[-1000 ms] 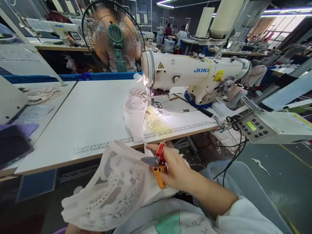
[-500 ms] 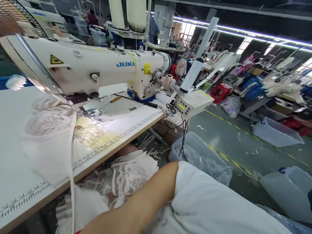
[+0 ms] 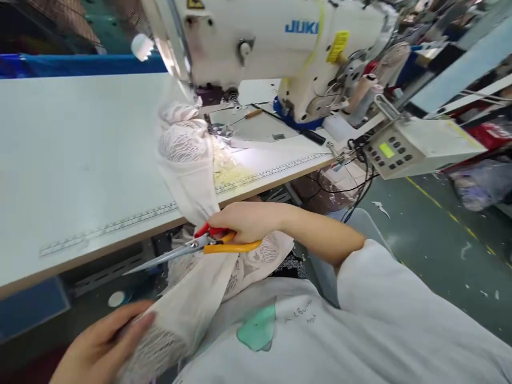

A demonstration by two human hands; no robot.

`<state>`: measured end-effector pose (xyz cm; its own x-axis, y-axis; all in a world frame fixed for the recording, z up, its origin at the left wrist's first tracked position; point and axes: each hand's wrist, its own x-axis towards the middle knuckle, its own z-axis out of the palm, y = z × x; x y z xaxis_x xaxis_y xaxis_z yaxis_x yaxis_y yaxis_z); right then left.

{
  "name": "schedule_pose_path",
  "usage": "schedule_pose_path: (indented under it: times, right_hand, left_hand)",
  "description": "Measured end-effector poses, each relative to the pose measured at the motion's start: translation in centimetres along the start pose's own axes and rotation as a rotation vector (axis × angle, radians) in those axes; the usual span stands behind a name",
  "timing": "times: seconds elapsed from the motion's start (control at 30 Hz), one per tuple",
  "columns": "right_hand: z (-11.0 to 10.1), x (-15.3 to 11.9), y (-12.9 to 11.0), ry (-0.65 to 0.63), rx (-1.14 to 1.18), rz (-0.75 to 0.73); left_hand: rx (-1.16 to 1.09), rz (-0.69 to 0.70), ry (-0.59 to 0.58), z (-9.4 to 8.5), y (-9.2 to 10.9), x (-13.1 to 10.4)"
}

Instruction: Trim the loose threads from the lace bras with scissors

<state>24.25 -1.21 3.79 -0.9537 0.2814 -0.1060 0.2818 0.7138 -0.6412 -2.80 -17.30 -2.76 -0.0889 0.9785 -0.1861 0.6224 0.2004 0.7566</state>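
My right hand [image 3: 244,221] is closed round scissors [image 3: 196,244] with red and orange handles, at the table's front edge. The blades point to the lower left and look nearly closed. At the lower left, my left hand [image 3: 108,341] pinches white lace fabric [image 3: 196,298], which runs up past my right hand. More lace fabric [image 3: 184,144] lies on the table beside the needle area of a white sewing machine [image 3: 272,42], continuing down over the edge. Lace pieces [image 3: 268,253] also rest on my lap.
The white table [image 3: 80,160] has a ruler strip along its front edge. A screwdriver [image 3: 253,114] and clear yellowish film [image 3: 230,168] lie near the machine. A control box [image 3: 416,146] with dangling cables stands right, above a plastic bin [image 3: 360,224].
The view has turned down and left. Both hands are now visible, the right with scissors and the left on the fabric. The lace strip has been drawn toward my lap.
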Motion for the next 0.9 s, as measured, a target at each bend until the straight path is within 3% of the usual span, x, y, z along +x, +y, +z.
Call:
schedule_pose_path:
  times: [0.1, 0.23, 0.3, 0.43, 0.7, 0.8, 0.9]
  right_hand:
    - [0.5, 1.0, -0.2, -0.052, 0.014, 0.021]
    - [0.6, 1.9, -1.3, -0.092, 0.023, 0.015]
    - [0.4, 2.1, -1.6, -0.109, 0.028, 0.005]
    - [-0.3, 1.9, -1.2, -0.114, 0.034, -0.011]
    - [-1.8, 1.9, 0.6, -0.088, -0.009, -0.005]
    - [-1.8, 2.2, 0.7, -0.063, 0.031, -0.04]
    - [-1.7, 2.4, 0.7, -0.059, 0.028, -0.049]
  left_hand:
    - [0.178, 0.149, -0.091, 0.8, 1.1, 0.6]
    - [0.221, 0.522, 0.056, 3.4, 4.8, 2.3]
    - [0.229, 0.579, 0.085, 4.5, 6.4, 2.9]
    - [0.088, 0.471, 0.056, 5.2, 8.0, 3.4]
    - [-0.568, -0.074, -0.102, 4.8, 7.7, 3.3]
    - [-0.662, -0.163, -0.092, 5.1, 7.6, 3.5]
    - [-0.673, -0.164, -0.029, 5.4, 7.8, 3.6]
